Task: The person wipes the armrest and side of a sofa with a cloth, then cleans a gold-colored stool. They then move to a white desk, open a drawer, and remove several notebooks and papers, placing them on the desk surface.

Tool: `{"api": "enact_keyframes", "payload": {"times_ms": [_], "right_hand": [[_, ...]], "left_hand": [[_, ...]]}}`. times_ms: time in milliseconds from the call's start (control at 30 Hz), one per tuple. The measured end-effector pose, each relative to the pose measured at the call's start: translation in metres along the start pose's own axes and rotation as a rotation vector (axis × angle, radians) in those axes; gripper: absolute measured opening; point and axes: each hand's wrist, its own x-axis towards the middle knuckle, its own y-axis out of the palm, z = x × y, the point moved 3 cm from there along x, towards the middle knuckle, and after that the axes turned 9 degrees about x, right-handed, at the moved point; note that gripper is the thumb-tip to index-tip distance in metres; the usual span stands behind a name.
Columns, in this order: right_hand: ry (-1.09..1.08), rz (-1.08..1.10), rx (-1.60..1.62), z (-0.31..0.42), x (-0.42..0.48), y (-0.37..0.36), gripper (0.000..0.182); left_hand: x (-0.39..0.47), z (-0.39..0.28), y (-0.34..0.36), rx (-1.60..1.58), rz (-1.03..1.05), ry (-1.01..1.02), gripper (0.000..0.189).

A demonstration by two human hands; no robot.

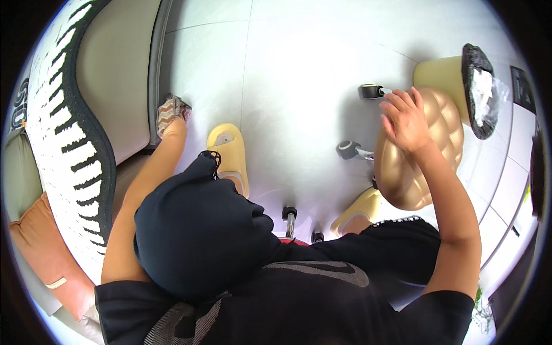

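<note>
Low at the base of the grey sofa (116, 73), my left hand (174, 128) grips a patterned cloth (167, 114) with brown and white zigzags. The cloth hides most of the fingers. My right hand (405, 123) lies palm down with fingers spread on a gold quilted stool seat (440, 125). That stool looks turned towards me, and its casters (348, 149) show on its left side.
A cream bin (435, 75) lined with a black bag and holding white waste is beside the stool. A black-and-white throw (77, 142) and an orange cushion (54, 254) are on the left. Yellow slippers (235, 151) are on my feet; another caster (289, 212) is between them.
</note>
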Motion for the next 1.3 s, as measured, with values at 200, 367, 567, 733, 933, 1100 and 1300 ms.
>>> {"api": "enact_keyframes", "payload": {"times_ms": [200,367,567,733,933,1100,1300], "right_hand": [[0.159,0.117,0.186,0.004,-0.016,-0.048,0.029],[0.876,-0.048,1.104,-0.004,-0.099,-0.041,0.034],[0.654,-0.336,2.101,0.077,-0.105,-0.011,0.040],[0.301,-0.127,2.316,0.165,-0.099,-0.048,0.057],[0.257,0.243,1.821,0.204,-0.065,-0.104,0.077],[0.428,0.270,1.274,0.174,0.000,-0.126,0.066],[0.313,0.313,0.953,0.197,0.146,-0.089,0.048]], "left_hand": [[-0.078,0.064,-0.103,-0.707,-0.059,-0.123,0.027],[-0.097,0.090,-0.094,-2.151,-0.216,-0.297,0.032],[-0.118,0.089,-0.083,-3.316,-0.323,-0.020,0.034],[-0.112,0.068,-0.075,-3.763,-0.307,0.139,0.029],[-0.106,0.052,-0.059,-3.849,-0.177,0.311,0.026],[-0.113,0.065,-0.075,-3.883,-0.199,0.209,0.039],[-0.126,0.046,-0.057,-3.826,0.211,0.021,0.047]]}}
